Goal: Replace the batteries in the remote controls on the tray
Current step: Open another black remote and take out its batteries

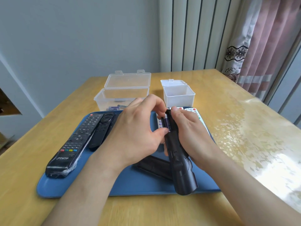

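My right hand (187,129) grips a black remote (178,162) held back side up above the blue tray (78,188), its battery bay uncovered at the far end. My left hand (138,128) pinches a purple battery (167,123) lying in that bay, thumb at its near end and fingers at its far end. A black battery cover (154,167) lies on the tray under the remote. Two black remotes (76,142) (101,129) lie on the tray's left part. White remotes (193,111) show behind my hands.
Behind the tray stands an open clear box (123,93) with several purple batteries (114,108) inside. A smaller open white box (178,93) stands to its right. The wooden table (244,128) has a glossy sheet on its right part. Curtains hang at the far right.
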Motion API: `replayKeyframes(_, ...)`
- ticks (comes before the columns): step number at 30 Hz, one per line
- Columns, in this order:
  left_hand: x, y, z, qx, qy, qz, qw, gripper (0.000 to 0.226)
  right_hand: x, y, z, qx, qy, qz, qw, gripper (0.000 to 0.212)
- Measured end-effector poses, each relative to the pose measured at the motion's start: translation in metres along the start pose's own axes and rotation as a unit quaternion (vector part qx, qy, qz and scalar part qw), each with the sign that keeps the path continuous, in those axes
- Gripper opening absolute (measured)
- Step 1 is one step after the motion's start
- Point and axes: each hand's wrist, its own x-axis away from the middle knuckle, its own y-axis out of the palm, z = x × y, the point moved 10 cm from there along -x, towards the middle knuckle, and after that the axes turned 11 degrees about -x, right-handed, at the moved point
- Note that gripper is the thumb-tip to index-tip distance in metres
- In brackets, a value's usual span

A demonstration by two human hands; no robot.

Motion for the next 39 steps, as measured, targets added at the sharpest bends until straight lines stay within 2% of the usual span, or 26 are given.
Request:
replayKeyframes(5,-0.001,0.004,-0.013,0.132,-0.054,-0.007,0.990,0.030,0.001,0.007,0.005,-0.017,0.015,-0.012,1.000,0.045)
replayKeyframes(11,-0.002,0.012,-0.018,0.305,-0.098,0.013,0.947,0.024,0.001,0.015,0.007,-0.057,0.024,-0.029,0.998,0.046)
replayKeyframes(14,-0.002,0.020,-0.016,0.329,-0.103,0.013,0.939,0.024,0.002,0.014,0.005,-0.080,0.026,-0.023,0.996,0.050)
replayKeyframes(18,0.000,0.026,-0.028,0.363,-0.164,0.043,0.916,0.020,-0.002,0.016,0.002,-0.099,0.018,-0.040,0.994,0.036)
replayKeyframes(24,0.005,0.017,-0.036,0.220,-0.178,0.110,0.953,0.019,-0.002,0.013,0.008,-0.097,0.040,-0.025,0.994,0.030)
replayKeyframes(27,0.005,0.001,-0.029,0.109,-0.135,0.153,0.973,0.020,-0.001,0.017,0.011,-0.132,0.060,-0.031,0.989,0.023)
replayKeyframes(29,0.007,-0.003,-0.024,0.087,-0.119,0.168,0.975,0.018,-0.001,0.019,0.015,-0.143,0.068,-0.038,0.987,0.022)
replayKeyframes(30,0.008,-0.003,-0.027,0.120,-0.134,0.167,0.969,0.017,-0.001,0.020,0.015,-0.144,0.071,-0.039,0.986,0.023)
replayKeyframes(31,0.009,0.002,-0.033,0.194,-0.169,0.157,0.953,0.015,-0.001,0.022,0.015,-0.142,0.072,-0.041,0.986,0.024)
replayKeyframes(32,0.009,0.011,-0.039,0.304,-0.216,0.136,0.918,0.013,-0.002,0.023,0.015,-0.140,0.073,-0.040,0.987,0.026)
replayKeyframes(34,0.010,0.041,-0.044,0.514,-0.310,0.083,0.795,0.017,-0.003,0.019,0.015,-0.147,0.078,-0.018,0.986,0.026)
replayKeyframes(36,0.004,0.061,-0.039,0.621,-0.355,0.036,0.698,0.023,-0.007,0.012,0.011,-0.157,0.092,-0.002,0.983,0.024)
replayKeyframes(37,0.001,0.067,-0.036,0.647,-0.363,0.016,0.670,0.024,-0.008,0.009,0.011,-0.156,0.103,0.001,0.982,0.023)
replayKeyframes(38,-0.007,0.071,-0.032,0.659,-0.363,-0.007,0.658,0.024,-0.011,0.003,0.008,-0.156,0.110,0.009,0.982,0.023)
replayKeyframes(39,-0.016,0.074,-0.029,0.656,-0.360,-0.030,0.663,0.024,-0.015,-0.005,0.004,-0.156,0.116,0.023,0.981,0.022)
